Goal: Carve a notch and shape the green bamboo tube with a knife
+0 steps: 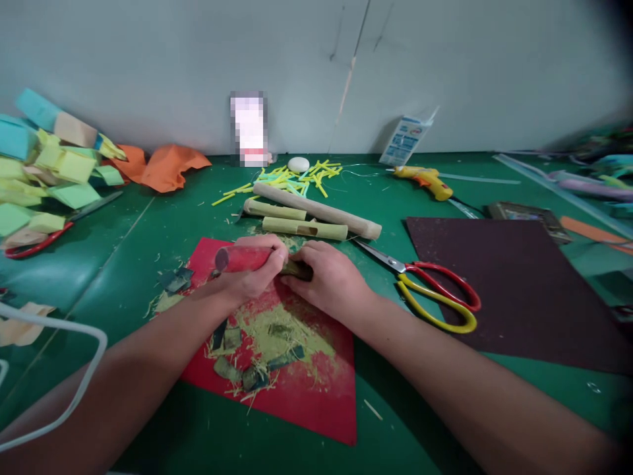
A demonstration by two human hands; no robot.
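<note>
My left hand (260, 269) is closed around a thick red cylinder (242, 258) whose dull end faces left. Close against it, my right hand (332, 276) grips a short dark bamboo piece (299, 270), mostly covered by the fingers. The two pieces meet between my hands, but the contact itself is hidden. Below lies a red sheet (336, 402), strewn with pale yellow-green dust, fibres and dark bamboo chips (229, 369). Just beyond my hands rest a notched bamboo tube (326, 229), another split piece (277, 210) and a longer pale stick (321, 210).
Scissors (403, 266) with red and yellow handles lie right, partly over a dark maroon sheet (514, 284). Behind are a yellow glue gun (425, 181), cut yellow straws (316, 177), a white egg-shaped object (299, 164) and a propped phone (248, 128). Folded papers (49, 158) crowd the left.
</note>
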